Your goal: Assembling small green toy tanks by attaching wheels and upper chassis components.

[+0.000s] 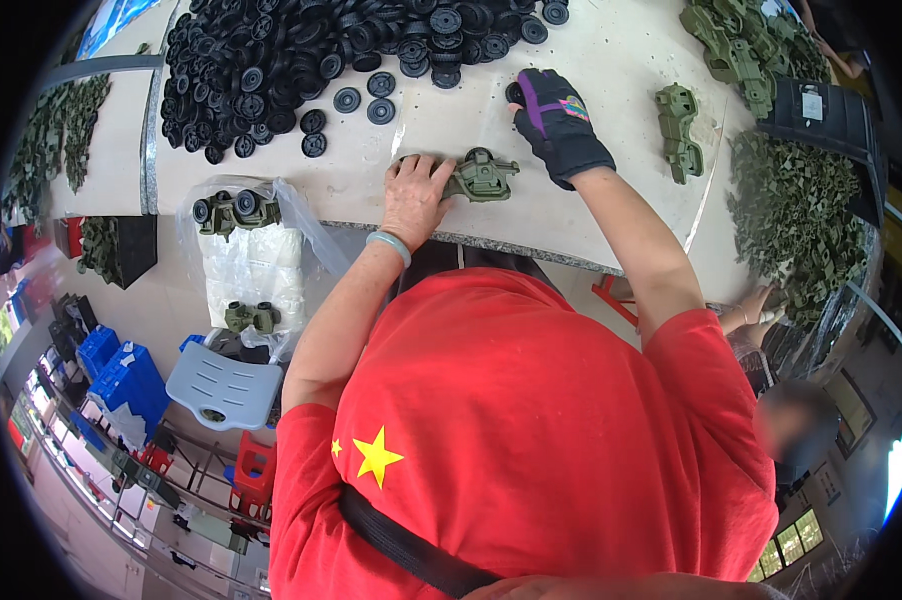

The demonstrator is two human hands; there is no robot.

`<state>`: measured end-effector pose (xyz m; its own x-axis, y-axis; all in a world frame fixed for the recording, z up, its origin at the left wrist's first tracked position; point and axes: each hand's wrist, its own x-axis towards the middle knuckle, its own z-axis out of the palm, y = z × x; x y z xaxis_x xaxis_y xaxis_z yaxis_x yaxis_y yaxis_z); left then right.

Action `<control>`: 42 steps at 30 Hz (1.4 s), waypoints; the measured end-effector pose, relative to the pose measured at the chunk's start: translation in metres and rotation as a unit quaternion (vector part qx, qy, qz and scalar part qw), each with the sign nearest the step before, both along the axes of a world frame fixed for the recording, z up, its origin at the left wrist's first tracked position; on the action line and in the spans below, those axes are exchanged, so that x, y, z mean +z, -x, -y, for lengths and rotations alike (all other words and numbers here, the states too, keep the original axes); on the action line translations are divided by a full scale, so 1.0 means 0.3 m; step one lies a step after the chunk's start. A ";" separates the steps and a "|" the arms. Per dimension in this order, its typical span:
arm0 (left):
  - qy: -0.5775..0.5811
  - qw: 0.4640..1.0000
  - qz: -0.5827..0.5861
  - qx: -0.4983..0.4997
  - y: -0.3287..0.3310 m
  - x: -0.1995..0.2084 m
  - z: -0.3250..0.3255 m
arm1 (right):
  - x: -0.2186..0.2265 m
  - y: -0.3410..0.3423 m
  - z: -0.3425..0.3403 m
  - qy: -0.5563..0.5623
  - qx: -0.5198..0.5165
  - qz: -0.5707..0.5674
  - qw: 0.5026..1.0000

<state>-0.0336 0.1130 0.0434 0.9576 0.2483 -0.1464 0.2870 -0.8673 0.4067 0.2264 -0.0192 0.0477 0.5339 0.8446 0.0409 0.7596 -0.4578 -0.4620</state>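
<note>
My bare left hand [416, 197] grips the near end of an olive-green plastic toy vehicle body [489, 181] at the table's near edge. A black wheel [479, 156] shows on its far side; my fingers cover its left end. My right hand [559, 125], in a black and purple glove, is up and to the right of the toy, apart from it. Its fingers are closed on a black toy wheel [514, 93] at the thumb side. Several loose wheels [381, 110] lie beyond my left hand.
A big heap of black wheels [301, 60] covers the table's far left. Another green body [679, 132] lies at right, near piles of small green parts [796, 210] and a black crate [819, 115]. Wheeled toys [236, 210] sit on a plastic-wrapped stack at left. A co-worker's hand [756, 310] is at right.
</note>
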 end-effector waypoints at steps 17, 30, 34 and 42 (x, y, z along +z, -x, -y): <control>-0.006 1.000 -0.002 0.003 -0.021 -0.036 -0.022 | 0.224 0.176 -0.012 0.145 0.219 -0.082 0.962; -0.001 1.000 -0.018 0.008 -0.028 -0.044 -0.017 | 0.213 0.210 -0.003 0.117 0.194 -0.119 0.967; -0.017 1.000 -0.005 0.012 -0.026 -0.037 -0.014 | 0.184 0.184 -0.020 -0.036 0.169 -0.171 0.970; -0.021 1.000 0.001 0.002 -0.021 -0.044 -0.013 | 0.040 0.260 -0.137 -0.006 0.151 -0.079 0.985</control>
<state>-0.0273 0.1169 0.0301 0.9568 0.2585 -0.1334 0.2901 -0.8824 0.3705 0.1486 0.0219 0.0598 0.2594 0.9657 -0.0111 0.7778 -0.2157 -0.5903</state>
